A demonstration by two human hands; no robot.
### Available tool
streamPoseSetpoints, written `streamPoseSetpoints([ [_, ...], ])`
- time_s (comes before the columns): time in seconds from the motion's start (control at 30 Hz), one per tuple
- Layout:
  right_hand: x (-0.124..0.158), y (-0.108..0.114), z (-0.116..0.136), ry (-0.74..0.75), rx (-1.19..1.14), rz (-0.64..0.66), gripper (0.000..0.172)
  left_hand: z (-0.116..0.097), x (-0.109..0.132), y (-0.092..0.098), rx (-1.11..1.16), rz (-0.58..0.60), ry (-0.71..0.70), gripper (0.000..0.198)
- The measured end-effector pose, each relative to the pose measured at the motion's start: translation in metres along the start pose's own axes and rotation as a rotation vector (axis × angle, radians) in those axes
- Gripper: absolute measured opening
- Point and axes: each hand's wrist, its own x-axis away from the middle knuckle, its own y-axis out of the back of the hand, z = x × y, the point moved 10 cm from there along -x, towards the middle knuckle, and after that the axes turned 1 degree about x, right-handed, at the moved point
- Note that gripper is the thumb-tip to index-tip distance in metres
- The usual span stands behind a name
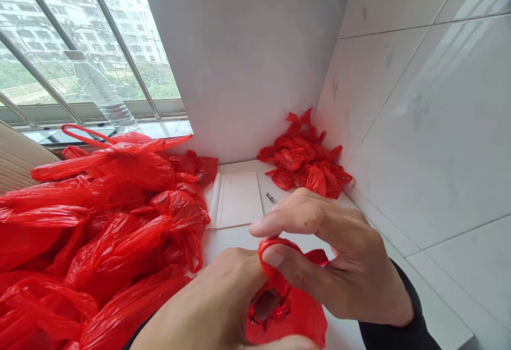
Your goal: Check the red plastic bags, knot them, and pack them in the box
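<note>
Low in the middle of the head view, both hands work one crumpled red plastic bag (297, 313). My left hand (215, 302) is closed around its lower part, with a finger pushed into the folds. My right hand (339, 265) comes in from the right; its thumb and fingers pinch a twisted red strip of the bag at the top. A big heap of loose red plastic bags (99, 233) lies right beside my left hand. A smaller pile of knotted red bags (305, 164) sits in the far corner against the tiled wall.
A white notebook (237, 200) and a pen (271, 198) lie on the white counter (231, 238) beyond my hands. A clear water bottle (101, 92) stands on the window sill at the back left. Tiled wall (431, 126) closes the right side.
</note>
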Motion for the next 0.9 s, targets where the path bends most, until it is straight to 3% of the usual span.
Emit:
streamPoseSetpoints([
  [0.1,-0.003,-0.003,0.001,0.008,-0.024,0.038,0.026,0.008,-0.005,-0.007,-0.007,0.028,0.068,0.024],
  [0.27,-0.004,-0.003,-0.011,-0.057,0.028,0.09,0.032,0.019,-0.007,0.002,-0.03,-0.046,0.112,0.035],
  [0.57,-0.005,-0.002,-0.01,-0.047,0.033,0.045,0.024,0.002,-0.005,-0.002,-0.127,0.041,0.036,0.015],
  [0.73,-0.003,-0.003,-0.008,-0.047,-0.093,0.055,0.023,-0.003,-0.006,0.0,-0.097,0.075,0.039,0.019],
  [0.9,-0.004,-0.001,-0.011,-0.068,-0.061,0.032,0.023,0.003,-0.001,-0.001,-0.089,0.054,0.067,0.022],
])
